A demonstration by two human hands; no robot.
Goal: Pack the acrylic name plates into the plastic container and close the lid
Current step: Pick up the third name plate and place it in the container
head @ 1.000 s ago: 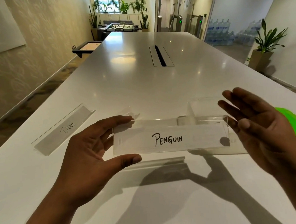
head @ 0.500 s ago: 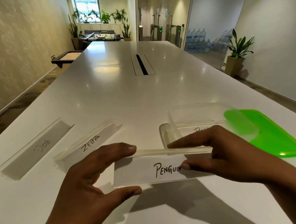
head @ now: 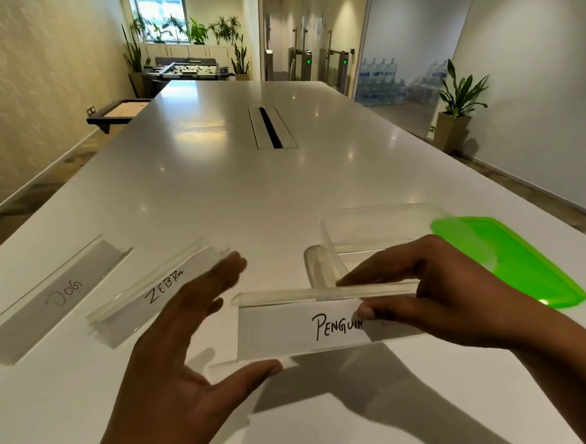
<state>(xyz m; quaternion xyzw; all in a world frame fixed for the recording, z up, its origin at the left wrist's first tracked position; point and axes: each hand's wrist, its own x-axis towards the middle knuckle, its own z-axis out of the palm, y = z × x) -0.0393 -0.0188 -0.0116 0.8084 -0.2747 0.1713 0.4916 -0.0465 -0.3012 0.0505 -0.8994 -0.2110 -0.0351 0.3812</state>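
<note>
Holding: the right hand (head: 451,295) pinches the clear acrylic name plate lettered "PENGUIN" (head: 300,326) at its right end, forefinger along the top edge, thumb on the front face, covering the end of the word.
Left hand: the left hand (head: 189,349) is spread wide, fingers apart and blurred; its thumb tip lies at the plate's lower left corner, and I cannot tell whether it touches.
Plate position: the "PENGUIN" plate is lifted above the long white table (head: 283,188), casting a shadow beneath it, just in front of the container.
Container: the clear plastic container (head: 370,228) sits open on the table behind the right hand; its walls are hard to make out against the white surface, and its near side is hidden by the fingers.
Lid: the bright green plastic lid (head: 524,264) lies flat to the right of the container, its near left part covered by the right wrist.
Other plates: the clear acrylic plate lettered "ZEBRA" (head: 153,293) lies to the left, partly behind the left fingers; the frosted-looking plate lettered "DOG" (head: 51,302) lies further left, its lettering faint.
</note>
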